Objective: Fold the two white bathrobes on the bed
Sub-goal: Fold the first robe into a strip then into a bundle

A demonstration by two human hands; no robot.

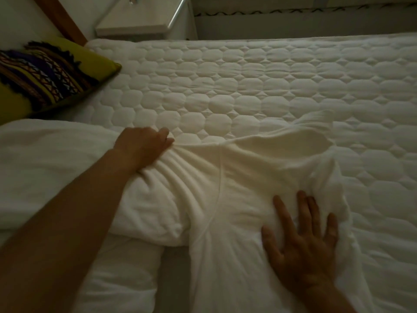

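A white bathrobe (237,184) lies crumpled on the quilted bed (270,82), its collar opening toward the far side and a seam running down its middle. My left hand (144,147) is closed on a bunched fold of the robe at its left shoulder, and gathers radiate from the grip. My right hand (302,240) lies flat with fingers spread on the robe's right side, pressing it to the mattress. More white cloth (45,172) lies under my left forearm; I cannot tell if it is the second bathrobe or a pillow.
A green cushion (45,77) with a dark woven pattern leans at the far left by a wooden headboard (67,21). A white nightstand (144,21) stands beyond the bed's far edge. The quilted mattress stretches bare to the right.
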